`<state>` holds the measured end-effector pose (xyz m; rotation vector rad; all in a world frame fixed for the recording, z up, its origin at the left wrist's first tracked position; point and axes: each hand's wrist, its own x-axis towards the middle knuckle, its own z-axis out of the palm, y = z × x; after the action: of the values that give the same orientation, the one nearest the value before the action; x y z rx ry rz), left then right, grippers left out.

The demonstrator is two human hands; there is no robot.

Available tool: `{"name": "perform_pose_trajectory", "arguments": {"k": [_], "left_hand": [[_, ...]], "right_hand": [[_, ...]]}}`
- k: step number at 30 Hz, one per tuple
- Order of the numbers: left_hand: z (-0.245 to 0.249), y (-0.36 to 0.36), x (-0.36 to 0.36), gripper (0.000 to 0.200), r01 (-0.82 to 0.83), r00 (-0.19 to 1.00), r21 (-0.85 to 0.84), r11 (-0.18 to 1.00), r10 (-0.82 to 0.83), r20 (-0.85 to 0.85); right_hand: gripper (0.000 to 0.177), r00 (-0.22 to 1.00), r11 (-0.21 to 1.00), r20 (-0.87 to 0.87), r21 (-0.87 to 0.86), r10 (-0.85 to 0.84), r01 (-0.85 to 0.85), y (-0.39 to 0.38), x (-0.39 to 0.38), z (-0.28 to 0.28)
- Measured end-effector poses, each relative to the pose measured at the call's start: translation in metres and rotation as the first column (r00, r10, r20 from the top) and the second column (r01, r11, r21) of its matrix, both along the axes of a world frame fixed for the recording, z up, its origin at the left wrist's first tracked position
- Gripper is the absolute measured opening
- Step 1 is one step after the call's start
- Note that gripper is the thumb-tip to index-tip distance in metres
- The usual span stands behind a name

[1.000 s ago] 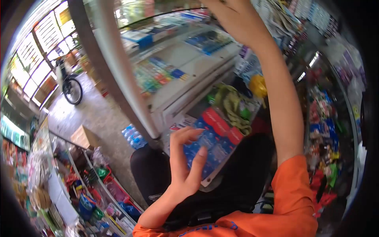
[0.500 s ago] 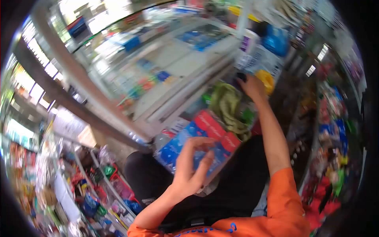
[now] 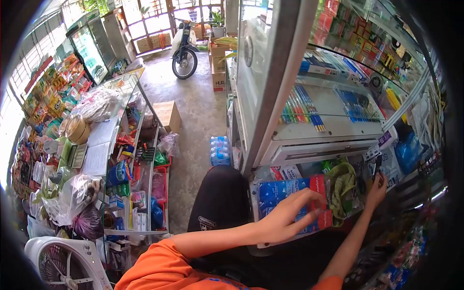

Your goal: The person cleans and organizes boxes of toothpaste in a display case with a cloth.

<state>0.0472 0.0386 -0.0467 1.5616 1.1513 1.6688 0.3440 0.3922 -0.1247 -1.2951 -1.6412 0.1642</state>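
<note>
My left hand (image 3: 290, 217) hovers over blue-and-white packs (image 3: 275, 193) and red Colgate boxes (image 3: 317, 186), its fingers apart and loosely curved, with nothing in them. To the right, my right hand (image 3: 376, 191) is closed on a narrow black object (image 3: 377, 166), whose kind I cannot tell. A small white label (image 3: 371, 153) shows at the top of that object. Between my hands lies a crumpled olive-green cloth (image 3: 343, 188), just right of the Colgate boxes.
A glass display case (image 3: 328, 135) with rows of pens stands ahead. Left of my knee are a bottle pack (image 3: 220, 151) on the floor and a crowded glass counter (image 3: 111, 159). A white fan (image 3: 67, 266) stands at lower left; a motorbike (image 3: 184, 50) is parked far back.
The view has swung left, bringing the floor and motorbike into sight. My left hand stays over the packs; my right hand stays closed on the black object, which now shows more fully.
</note>
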Motion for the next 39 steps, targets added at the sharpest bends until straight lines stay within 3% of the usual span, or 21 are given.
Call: {"name": "perform_pose_trajectory", "arguments": {"k": [3,5,6,8,9,11,12,14,15,17,19,21,23,25,27,30,32,34,39], "left_hand": [[0.005,-0.010,-0.008,0.025,0.014,0.999,-0.004,1.000,-0.014,0.035],[0.007,-0.018,-0.016,0.025,0.017,0.999,-0.015,1.000,-0.016,0.052],[0.006,-0.021,-0.021,0.024,-0.012,0.999,-0.021,1.000,0.013,0.039],[0.008,-0.028,-0.035,0.024,-0.038,0.999,-0.025,0.999,0.039,0.028],[0.010,-0.034,-0.045,0.024,-0.070,0.997,-0.040,0.997,0.071,0.011],[0.013,-0.043,-0.066,0.024,-0.140,0.990,-0.057,0.989,0.138,-0.042],[0.015,-0.047,-0.078,0.025,-0.177,0.982,-0.056,0.983,0.173,-0.080],[0.031,-0.060,-0.094,0.026,-0.237,0.967,-0.047,0.970,0.231,-0.110],[0.037,-0.065,-0.101,0.028,-0.269,0.953,0.001,0.963,0.267,-0.142],[0.048,-0.075,-0.111,0.030,-0.300,0.937,0.058,0.952,0.305,-0.172],[0.057,-0.087,-0.116,0.032,-0.354,0.898,0.131,0.926,0.376,-0.228],[0.055,-0.094,-0.116,0.038,-0.333,0.919,0.139,0.933,0.354,-0.173],[0.052,-0.100,-0.115,0.044,-0.310,0.937,0.144,0.940,0.328,-0.119],[0.049,-0.104,-0.114,0.069,-0.192,0.968,0.000,0.981,0.189,-0.167],[0.046,-0.105,-0.113,0.077,-0.149,0.970,-0.055,0.987,0.135,-0.204],[0.037,-0.103,-0.112,0.083,-0.097,0.970,-0.106,0.990,0.070,-0.233],[0.028,-0.099,-0.114,0.076,-0.073,0.948,-0.169,0.983,0.016,-0.319],[0.020,-0.096,-0.111,0.073,-0.069,0.956,-0.194,0.979,0.009,-0.294],[0.009,-0.087,-0.107,0.070,-0.032,0.963,-0.247,0.968,-0.036,-0.265]], "right_hand": [[0.037,0.990,0.999,-0.144,-0.045,-0.001,-0.005,-0.005,0.006,0.000],[0.042,0.953,0.985,-0.292,0.169,0.080,-0.030,-0.014,0.008,0.008],[0.042,0.954,0.984,-0.288,0.173,0.085,-0.036,-0.029,0.001,0.020],[0.047,0.847,0.962,-0.508,0.273,0.157,-0.015,-0.090,-0.032,0.060],[0.047,0.850,0.962,-0.503,0.271,0.153,-0.013,-0.111,-0.041,0.076],[0.059,0.894,0.908,-0.312,0.368,0.323,-0.200,-0.151,-0.054,0.102],[0.059,0.898,0.914,-0.313,0.358,0.310,-0.191,-0.168,-0.061,0.117],[0.079,0.769,0.766,-0.200,0.406,0.607,-0.499,-0.196,-0.079,0.150],[0.079,0.774,0.771,-0.202,0.405,0.600,-0.491,-0.212,-0.090,0.165],[0.104,0.717,0.725,-0.184,0.361,0.672,-0.586,-0.240,-0.114,0.188],[0.110,0.696,0.707,-0.164,0.309,0.699,-0.636,-0.260,-0.132,0.196],[0.118,0.638,0.665,-0.189,0.176,0.747,-0.726,-0.276,-0.150,0.198],[0.107,0.554,0.560,-0.116,0.026,0.824,-0.828,-0.282,-0.158,0.198],[0.103,0.503,0.502,-0.081,-0.036,0.861,-0.864,-0.285,-0.165,0.188],[0.091,0.405,0.369,-0.175,-0.205,0.897,-0.907,-0.296,-0.173,0.175],[0.085,0.340,0.285,-0.178,-0.273,0.923,-0.919,-0.298,-0.172,0.152],[0.081,0.344,0.301,-0.111,-0.289,0.932,-0.909,-0.300,-0.170,0.147],[0.082,0.400,0.358,-0.070,-0.326,0.914,-0.875,-0.301,-0.167,0.144],[0.080,0.448,0.386,-0.129,-0.337,0.884,-0.859,-0.293,-0.154,0.131]]}}
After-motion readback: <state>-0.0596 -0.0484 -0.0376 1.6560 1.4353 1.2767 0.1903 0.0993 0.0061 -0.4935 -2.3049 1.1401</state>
